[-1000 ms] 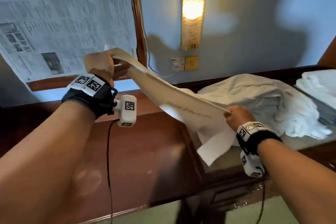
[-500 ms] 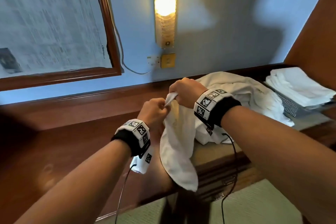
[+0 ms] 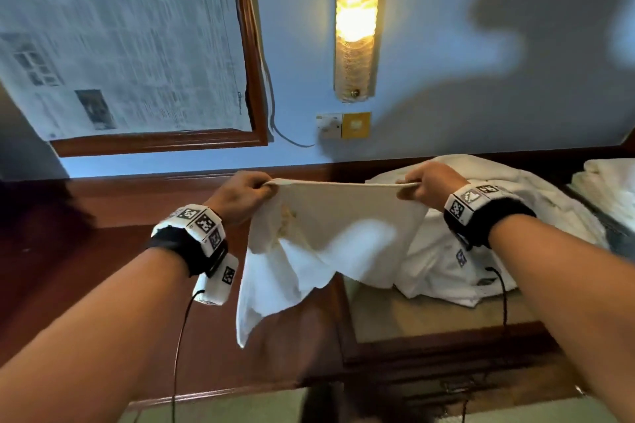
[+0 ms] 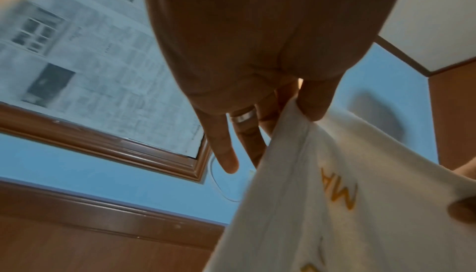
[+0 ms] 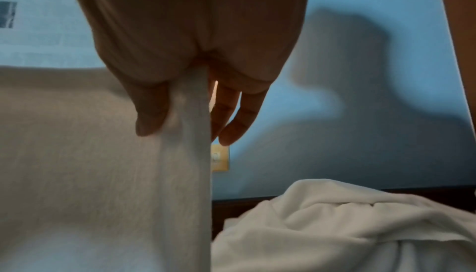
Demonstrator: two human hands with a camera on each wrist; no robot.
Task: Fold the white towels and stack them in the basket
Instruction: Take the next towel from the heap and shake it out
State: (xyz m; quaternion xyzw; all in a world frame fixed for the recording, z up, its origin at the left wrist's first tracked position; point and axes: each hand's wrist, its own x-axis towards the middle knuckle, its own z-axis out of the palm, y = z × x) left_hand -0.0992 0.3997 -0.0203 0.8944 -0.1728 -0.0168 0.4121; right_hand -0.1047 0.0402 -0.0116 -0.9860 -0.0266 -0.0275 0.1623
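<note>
Pinching fingers of left hand point(image 3: 242, 194) and right hand point(image 3: 429, 182) on towel point(image 3: 338, 216).

1. Head view: high, facing forward and down over both forearms to the desk point(image 3: 103, 251) and far wall.
2. Left wrist: close under the palm, facing the framed newspaper point(image 4: 90, 72).
3. Right wrist: equally close, facing the far wall; both share the held towel point(image 5: 103, 174).

White towel point(image 3: 338, 233) hangs stretched between both hands, beside crumpled towel pile point(image 3: 515, 216).

hands point(image 3: 335, 196) drawn apart from touching, white towel point(image 3: 330, 237) now stretched taut between them
</note>
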